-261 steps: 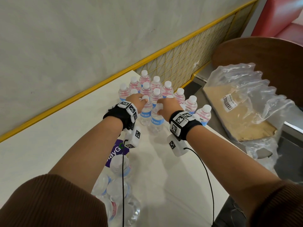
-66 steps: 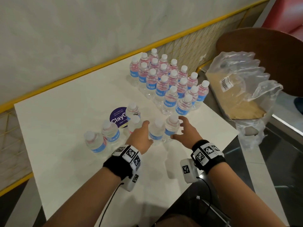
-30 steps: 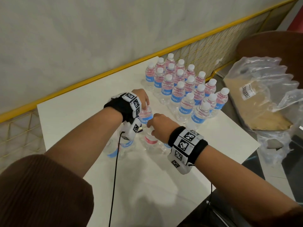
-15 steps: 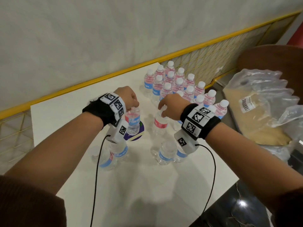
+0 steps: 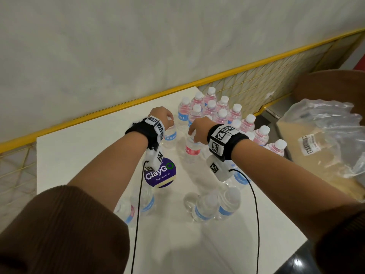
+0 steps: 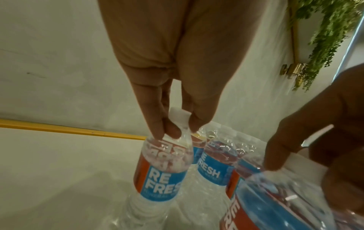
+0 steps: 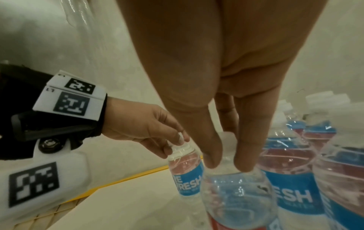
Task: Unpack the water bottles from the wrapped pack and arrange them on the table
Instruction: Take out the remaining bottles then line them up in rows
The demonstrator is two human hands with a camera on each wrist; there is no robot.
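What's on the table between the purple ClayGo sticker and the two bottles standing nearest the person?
Bare white table lies between the ClayGo sticker and the two bottles, as the head view shows.

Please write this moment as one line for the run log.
left hand: pinches bottle neck | right hand: pinches second bottle neck | both bottles beside the bottle group | table

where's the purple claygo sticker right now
In the head view the ClayGo sticker lies on the table, just under the left wrist, between the far bottle block and the near loose bottles.
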